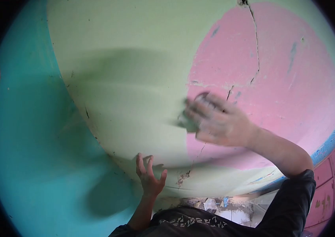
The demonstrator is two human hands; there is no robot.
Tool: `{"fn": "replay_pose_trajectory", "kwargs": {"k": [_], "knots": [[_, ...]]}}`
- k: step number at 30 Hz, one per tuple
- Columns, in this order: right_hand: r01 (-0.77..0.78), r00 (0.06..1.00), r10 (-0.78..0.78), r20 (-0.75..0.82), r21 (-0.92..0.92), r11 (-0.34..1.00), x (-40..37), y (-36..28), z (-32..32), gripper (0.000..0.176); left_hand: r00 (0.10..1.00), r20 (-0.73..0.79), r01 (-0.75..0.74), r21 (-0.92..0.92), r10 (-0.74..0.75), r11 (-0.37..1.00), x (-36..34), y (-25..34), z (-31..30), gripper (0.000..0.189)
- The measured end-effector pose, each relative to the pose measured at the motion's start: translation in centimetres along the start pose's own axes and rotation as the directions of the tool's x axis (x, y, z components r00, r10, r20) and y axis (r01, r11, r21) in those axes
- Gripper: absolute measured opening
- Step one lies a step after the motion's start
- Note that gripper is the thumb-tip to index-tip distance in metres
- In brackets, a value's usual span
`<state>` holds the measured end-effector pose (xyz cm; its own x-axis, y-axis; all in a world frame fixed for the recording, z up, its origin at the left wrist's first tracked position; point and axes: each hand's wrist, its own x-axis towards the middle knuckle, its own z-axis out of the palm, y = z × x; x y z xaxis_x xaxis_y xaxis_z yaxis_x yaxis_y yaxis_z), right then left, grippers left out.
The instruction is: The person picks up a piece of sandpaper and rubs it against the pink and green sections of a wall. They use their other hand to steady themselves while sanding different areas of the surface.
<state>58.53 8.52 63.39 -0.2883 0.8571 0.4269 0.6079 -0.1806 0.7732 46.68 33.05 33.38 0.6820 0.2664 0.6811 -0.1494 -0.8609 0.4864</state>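
A small dark object [203,96], too blurred to name, is at the left edge of the pink patch [301,87]. The right hand [226,125] has its grip clamped on it, fingers bent over. A thin crack [257,39] runs down through the patch. Pale green wall [120,35] borders the patch; below and left of the patch, the left hand [150,179] has its grip apart, fingers spread, wall contact unclear. Farther left of the patch is a teal wall [25,134].

One left hand [150,179], one right hand [228,126], one blurred object [190,125], two dark sleeves [293,199], one dark shirt [191,217], one pink oval [289,87], one blue stripe [332,137], one turquoise wall [29,130], one pale green wall [128,31]
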Motion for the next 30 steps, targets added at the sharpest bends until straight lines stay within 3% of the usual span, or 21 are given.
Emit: {"fn": "replay_pose_trajectory", "kwargs": {"k": [4, 6, 7, 10, 13, 17, 19, 21, 22, 24, 27, 30], "knots": [[-0.208, 0.961, 0.192, -0.199, -0.060, 0.976, 1.6, 4.0, -1.6, 0.024, 1.000, -0.007, -0.007, -0.002, 0.007, 1.000, -0.5, -0.4, 0.2, 0.076], [-0.121, 0.987, 0.123, -0.105, 0.017, 0.992, 0.7, 2.4, -0.9, 0.024, 1.000, -0.011, -0.019, -0.009, 0.019, 1.000, -0.8, -0.5, 0.0, 0.076], [0.022, 1.000, -0.022, 0.018, 0.028, 0.999, 0.6, 1.4, -0.7, 0.026, 1.000, -0.007, -0.026, -0.007, 0.026, 1.000, -0.8, -0.5, -0.1, 0.076], [-0.009, 0.996, 0.003, -0.086, -0.069, 0.998, 1.1, 3.2, -2.0, 0.028, 0.999, 0.016, -0.030, 0.011, 0.029, 1.000, -0.7, -0.9, -0.1, 0.079], [-0.235, 0.949, 0.199, -0.242, -0.129, 0.963, 1.9, 6.4, -3.1, 0.034, 1.000, 0.028, -0.012, -0.004, 0.012, 1.000, -0.5, -0.9, 0.2, 0.080], [0.012, 0.999, -0.013, -0.037, -0.032, 0.999, 1.2, 2.4, -1.6, 0.032, 1.000, 0.002, -0.007, -0.005, 0.007, 1.000, -0.5, -0.3, 0.3, 0.079], [0.014, 0.997, -0.018, -0.070, -0.057, 0.998, 1.5, 3.3, -1.8, 0.030, 0.998, -0.038, -0.057, 0.001, 0.057, 0.998, -0.7, -0.9, 0.9, 0.080], [-0.114, 0.973, 0.076, -0.218, -0.167, 0.979, 2.6, 7.3, -3.8, 0.029, 0.998, -0.028, -0.057, 0.001, 0.057, 0.998, -0.6, -1.0, 0.8, 0.080], [-0.231, 0.963, 0.197, -0.182, -0.193, 0.953, 3.6, 8.4, -6.5, 0.029, 1.000, -0.002, -0.027, -0.001, 0.027, 1.000, -0.5, -0.6, 0.4, 0.080], [-0.194, 0.966, 0.147, -0.212, -0.223, 0.955, 3.4, 8.1, -5.7, 0.029, 0.999, 0.024, 0.021, -0.013, -0.021, 1.000, -0.5, 0.0, 0.3, 0.080], [0.090, 0.995, -0.094, -0.026, -0.129, 0.988, 2.3, 4.1, -2.5, 0.027, 0.999, 0.027, 0.032, -0.013, -0.032, 0.999, -0.7, 0.1, 0.0, 0.079], [-0.036, 0.985, 0.005, -0.171, -0.175, 0.984, 2.6, 7.8, -4.1, 0.030, 1.000, 0.004, 0.006, -0.003, -0.006, 1.000, -0.4, -0.1, 0.2, 0.078]]}}
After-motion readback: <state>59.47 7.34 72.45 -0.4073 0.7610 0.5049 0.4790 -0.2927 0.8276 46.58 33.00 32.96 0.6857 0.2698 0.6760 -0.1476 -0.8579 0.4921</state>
